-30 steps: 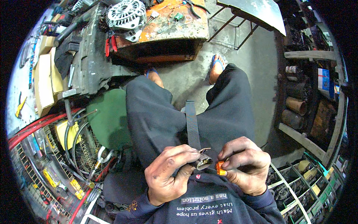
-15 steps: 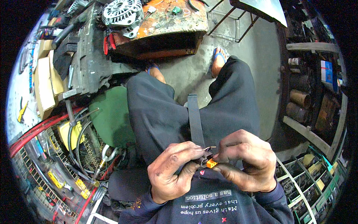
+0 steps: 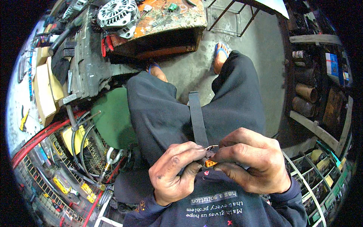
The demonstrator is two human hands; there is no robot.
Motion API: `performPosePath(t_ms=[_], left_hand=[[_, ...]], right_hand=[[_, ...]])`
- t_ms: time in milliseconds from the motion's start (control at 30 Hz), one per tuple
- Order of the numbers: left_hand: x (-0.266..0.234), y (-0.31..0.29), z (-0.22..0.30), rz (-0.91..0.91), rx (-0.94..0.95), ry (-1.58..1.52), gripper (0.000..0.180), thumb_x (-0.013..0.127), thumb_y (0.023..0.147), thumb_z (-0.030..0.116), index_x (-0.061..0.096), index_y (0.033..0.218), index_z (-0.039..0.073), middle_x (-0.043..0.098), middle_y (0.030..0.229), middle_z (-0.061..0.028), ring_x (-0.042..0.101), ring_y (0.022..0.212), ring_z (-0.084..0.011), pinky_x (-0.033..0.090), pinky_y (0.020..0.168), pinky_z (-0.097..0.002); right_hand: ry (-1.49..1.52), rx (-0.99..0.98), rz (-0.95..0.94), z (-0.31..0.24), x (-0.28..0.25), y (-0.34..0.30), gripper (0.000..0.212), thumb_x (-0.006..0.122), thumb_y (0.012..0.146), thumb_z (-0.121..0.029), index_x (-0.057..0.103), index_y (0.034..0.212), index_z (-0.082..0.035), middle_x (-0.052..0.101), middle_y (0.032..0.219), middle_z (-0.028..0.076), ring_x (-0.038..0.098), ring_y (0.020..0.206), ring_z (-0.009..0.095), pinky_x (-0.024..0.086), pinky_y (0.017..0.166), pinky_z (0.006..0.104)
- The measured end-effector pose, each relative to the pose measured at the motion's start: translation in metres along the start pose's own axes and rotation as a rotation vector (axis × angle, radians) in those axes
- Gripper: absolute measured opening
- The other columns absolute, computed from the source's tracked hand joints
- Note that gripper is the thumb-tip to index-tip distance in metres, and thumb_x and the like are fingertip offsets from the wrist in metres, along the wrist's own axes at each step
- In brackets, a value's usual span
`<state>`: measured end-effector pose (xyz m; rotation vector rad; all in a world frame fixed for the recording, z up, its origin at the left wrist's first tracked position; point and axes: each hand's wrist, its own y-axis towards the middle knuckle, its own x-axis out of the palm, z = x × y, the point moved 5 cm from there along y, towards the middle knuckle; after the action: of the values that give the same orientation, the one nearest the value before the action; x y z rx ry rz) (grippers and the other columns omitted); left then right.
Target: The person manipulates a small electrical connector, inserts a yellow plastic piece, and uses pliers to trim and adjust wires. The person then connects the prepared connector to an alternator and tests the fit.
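Above my lap, both hands meet at a small dark part (image 3: pixel 207 153) with thin wire ends (image 3: pixel 213 146) sticking out; it looks like an electrical connector, mostly hidden by fingers. My left hand (image 3: pixel 176 172) is closed, pinching the dark part from the left. A little orange plastic piece (image 3: pixel 210 163) with dark marks lies at the tips of my right hand (image 3: pixel 251 160). That hand is also closed, its thumb against the orange piece and its index finger near the dark part. Both hands show dark smudges.
An alternator (image 3: pixel 118 14) and a small green connector (image 3: pixel 172 7) sit on a worn orange stand (image 3: pixel 177 19). Red-handled pliers (image 3: pixel 107 46) hang at its left. A green stool seat (image 3: pixel 111 117) is beside my left leg. Racks of tools and parts (image 3: pixel 321 185) flank both sides.
The orange piece has shifted slightly left, closer to the dark part and my left fingertips. My right fingers have moved in with it; the left hand has stayed nearly still.
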<state>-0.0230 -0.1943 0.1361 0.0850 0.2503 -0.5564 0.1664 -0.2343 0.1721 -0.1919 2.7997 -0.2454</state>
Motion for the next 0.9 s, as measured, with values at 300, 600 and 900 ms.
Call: performPosePath(t_ms=[300, 600, 900], left_hand=[[0.002, -0.002, -0.006, -0.009, -0.058, -0.062, 0.031, 0.083, 0.079, -0.009, 0.078, 0.108, 0.0, 0.078, 0.104, -0.0177, 0.078, 0.095, -0.028, 0.061, 0.085, -0.0353], [0.002, -0.006, -0.008, -0.007, -0.035, -0.115, 0.028, 0.084, 0.081, -0.006, 0.078, 0.108, 0.0, 0.078, 0.104, -0.0186, 0.078, 0.095, -0.0275, 0.062, 0.085, -0.0359], [0.0, 0.0, -0.001, 0.012, 0.074, 0.039, 0.027, 0.088, 0.076, -0.002, 0.081, 0.1, 0.007, 0.081, 0.102, -0.0085, 0.072, 0.085, -0.0236, 0.057, 0.083, -0.0334]], right_hand=[[0.036, -0.009, 0.011, 0.003, 0.0, 0.0, 0.031, 0.083, 0.078, 0.0, 0.074, 0.108, -0.005, 0.068, 0.105, 0.012, 0.073, 0.094, 0.032, 0.061, 0.08, 0.0385], [0.193, -0.048, 0.143, 0.01, 0.006, -0.009, 0.024, 0.087, 0.079, 0.0, 0.077, 0.1, -0.003, 0.069, 0.099, 0.013, 0.073, 0.088, 0.028, 0.059, 0.076, 0.0375], [0.577, 0.142, 0.193, 0.033, 0.023, -0.023, 0.025, 0.09, 0.082, -0.004, 0.073, 0.101, -0.002, 0.071, 0.107, 0.012, 0.069, 0.091, 0.018, 0.055, 0.078, 0.0326]])
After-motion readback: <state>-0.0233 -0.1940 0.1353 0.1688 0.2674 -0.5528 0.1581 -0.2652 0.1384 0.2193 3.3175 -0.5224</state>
